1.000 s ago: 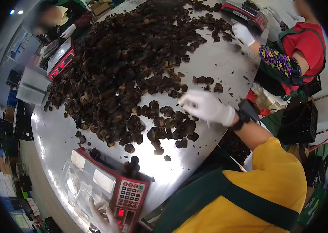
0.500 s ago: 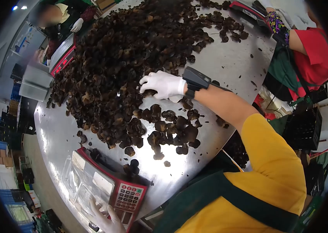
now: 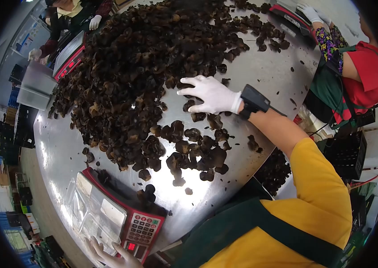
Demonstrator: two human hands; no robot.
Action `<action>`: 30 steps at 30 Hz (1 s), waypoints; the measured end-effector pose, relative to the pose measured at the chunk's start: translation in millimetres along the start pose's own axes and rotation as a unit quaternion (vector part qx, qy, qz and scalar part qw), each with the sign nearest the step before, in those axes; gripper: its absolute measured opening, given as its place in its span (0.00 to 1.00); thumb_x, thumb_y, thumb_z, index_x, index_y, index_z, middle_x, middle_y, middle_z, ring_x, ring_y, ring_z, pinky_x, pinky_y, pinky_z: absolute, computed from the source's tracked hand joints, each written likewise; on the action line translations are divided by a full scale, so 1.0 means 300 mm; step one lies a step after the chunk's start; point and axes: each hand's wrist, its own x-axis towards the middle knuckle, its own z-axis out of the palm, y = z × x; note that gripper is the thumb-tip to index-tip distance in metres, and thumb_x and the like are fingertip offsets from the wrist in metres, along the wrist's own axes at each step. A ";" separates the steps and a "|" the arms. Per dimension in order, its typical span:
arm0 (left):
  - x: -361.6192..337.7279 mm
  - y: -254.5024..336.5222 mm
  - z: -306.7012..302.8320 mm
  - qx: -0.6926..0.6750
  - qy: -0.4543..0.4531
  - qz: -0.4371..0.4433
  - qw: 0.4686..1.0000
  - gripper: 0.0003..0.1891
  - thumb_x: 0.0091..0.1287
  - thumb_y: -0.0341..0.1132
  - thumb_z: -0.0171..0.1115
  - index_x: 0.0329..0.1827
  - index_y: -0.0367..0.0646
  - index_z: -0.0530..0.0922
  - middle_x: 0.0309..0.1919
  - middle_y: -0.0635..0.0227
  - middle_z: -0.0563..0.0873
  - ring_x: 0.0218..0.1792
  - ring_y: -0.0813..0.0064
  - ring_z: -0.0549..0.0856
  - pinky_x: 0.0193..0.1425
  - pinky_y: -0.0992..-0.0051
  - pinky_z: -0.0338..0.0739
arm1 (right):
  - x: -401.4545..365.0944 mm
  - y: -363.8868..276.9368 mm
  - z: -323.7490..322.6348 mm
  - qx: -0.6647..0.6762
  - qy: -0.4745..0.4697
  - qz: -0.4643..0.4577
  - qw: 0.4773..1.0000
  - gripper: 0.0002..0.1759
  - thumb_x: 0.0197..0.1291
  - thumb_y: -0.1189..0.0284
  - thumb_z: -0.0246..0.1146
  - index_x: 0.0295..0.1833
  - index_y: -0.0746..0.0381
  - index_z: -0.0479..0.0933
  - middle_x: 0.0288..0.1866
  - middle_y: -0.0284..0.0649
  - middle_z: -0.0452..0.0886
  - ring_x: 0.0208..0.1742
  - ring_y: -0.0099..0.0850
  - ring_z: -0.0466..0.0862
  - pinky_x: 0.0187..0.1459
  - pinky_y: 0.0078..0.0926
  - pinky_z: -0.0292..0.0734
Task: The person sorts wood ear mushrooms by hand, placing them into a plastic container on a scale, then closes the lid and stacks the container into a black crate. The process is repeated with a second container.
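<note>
A large heap of dark brown wood ear mushrooms (image 3: 139, 58) covers much of the metal table (image 3: 238, 174). My right hand (image 3: 211, 95), in a white glove, hovers over the heap's near right side with spread fingers and nothing held. Several loose mushrooms (image 3: 198, 154) lie just below it. At the lower left stands a red digital scale (image 3: 143, 228) with a clear plastic box (image 3: 91, 216) on its plate. My gloved left hand (image 3: 113, 255) is at the near end of that box, its fingers apart and partly cut off by the frame's bottom edge.
Across the table at the far left, a person in white gloves (image 3: 95, 22) stands by another red scale (image 3: 69, 62), with clear containers (image 3: 37, 85) beside it. A second person in red (image 3: 367, 67) works at a scale (image 3: 291, 18) at the upper right. Black crates (image 3: 350, 156) stand at right.
My right hand has moved right, away from the heap, and its fingers have spread. My left hand has shifted down and left along the box. A red reading now shows on the near scale.
</note>
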 end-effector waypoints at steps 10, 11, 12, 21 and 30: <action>-0.029 -0.025 -0.017 -0.037 0.049 -0.025 0.998 0.21 0.77 0.37 0.61 0.67 0.34 0.76 0.64 0.46 0.80 0.64 0.45 0.80 0.67 0.50 0.74 | 0.035 -0.021 0.035 0.080 0.107 0.043 0.990 0.12 0.63 0.67 0.65 0.49 0.60 0.81 0.48 0.40 0.82 0.49 0.40 0.85 0.51 0.34 0.82; -0.029 -0.033 -0.024 -0.036 0.049 -0.027 0.998 0.21 0.77 0.37 0.61 0.67 0.34 0.76 0.64 0.46 0.80 0.64 0.45 0.80 0.67 0.50 0.74 | 0.042 -0.059 0.014 0.081 0.105 0.041 0.990 0.12 0.63 0.67 0.65 0.49 0.60 0.81 0.48 0.40 0.82 0.49 0.40 0.85 0.51 0.34 0.82; -0.030 -0.045 -0.033 -0.036 0.043 -0.040 0.998 0.21 0.77 0.39 0.60 0.67 0.34 0.77 0.64 0.46 0.80 0.64 0.45 0.80 0.67 0.50 0.74 | 0.046 -0.104 -0.003 0.100 0.091 0.032 0.990 0.12 0.64 0.66 0.65 0.49 0.61 0.81 0.49 0.40 0.82 0.49 0.40 0.85 0.52 0.34 0.82; -0.052 -0.138 -0.021 -0.058 0.061 -0.072 0.994 0.22 0.78 0.43 0.57 0.63 0.32 0.79 0.63 0.45 0.80 0.64 0.44 0.79 0.67 0.49 0.73 | 0.046 -0.362 0.143 0.002 -0.059 -0.021 0.998 0.17 0.59 0.65 0.66 0.54 0.57 0.80 0.47 0.44 0.76 0.47 0.43 0.84 0.45 0.40 0.84; -0.131 -0.297 0.035 -0.110 -0.016 -0.097 0.989 0.27 0.60 0.18 0.45 0.64 0.33 0.77 0.53 0.54 0.85 0.57 0.56 0.81 0.66 0.60 0.71 | 0.200 -0.213 0.012 0.462 -0.154 0.235 0.841 0.20 0.65 0.61 0.69 0.56 0.64 0.84 0.46 0.34 0.88 0.46 0.25 0.84 0.49 0.26 0.78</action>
